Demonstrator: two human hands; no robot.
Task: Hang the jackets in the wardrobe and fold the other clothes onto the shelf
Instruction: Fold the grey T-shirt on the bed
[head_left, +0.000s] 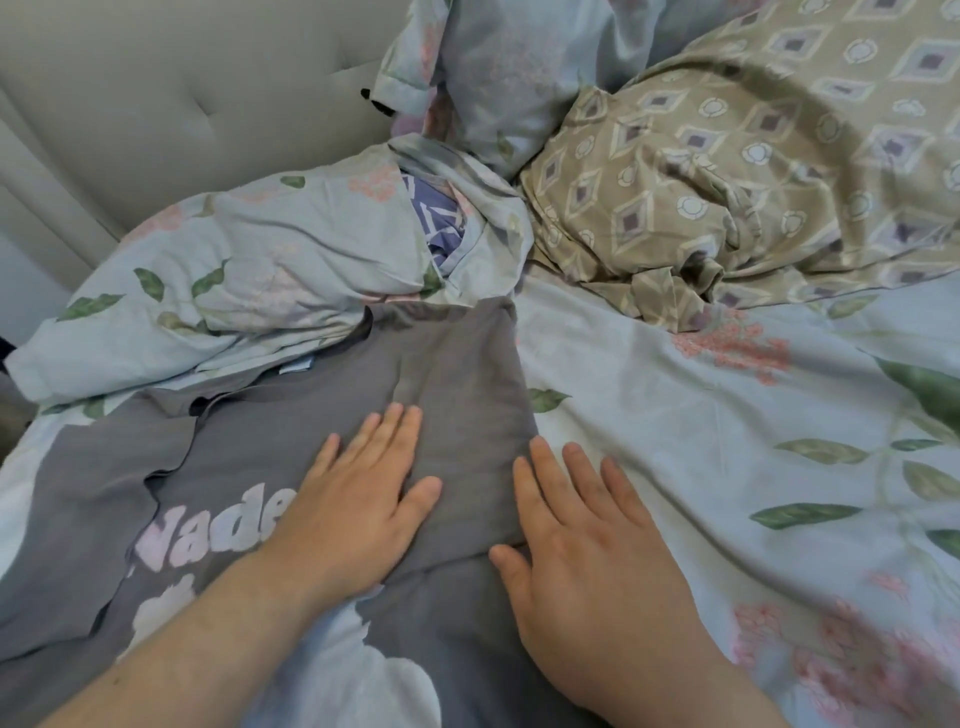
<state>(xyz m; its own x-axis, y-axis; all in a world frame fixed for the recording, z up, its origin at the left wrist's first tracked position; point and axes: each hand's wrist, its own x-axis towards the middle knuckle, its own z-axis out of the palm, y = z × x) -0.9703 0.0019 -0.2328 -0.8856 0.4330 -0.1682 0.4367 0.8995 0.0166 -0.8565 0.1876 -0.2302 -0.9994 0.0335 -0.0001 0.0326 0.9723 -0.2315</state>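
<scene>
A grey T-shirt (291, 447) with pale pink lettering and a white print lies spread on the bed, one part folded over toward the right. My left hand (358, 493) rests flat on the folded part, fingers slightly apart. My right hand (576, 530) lies flat at the shirt's right edge, its fingers partly on the floral bed sheet (701, 441). Neither hand grips anything.
A crumpled pale-blue floral duvet (249, 270) is bunched behind the shirt. A beige diamond-patterned pillow (727, 171) lies at the back right. A padded grey headboard (171, 93) stands at the back left.
</scene>
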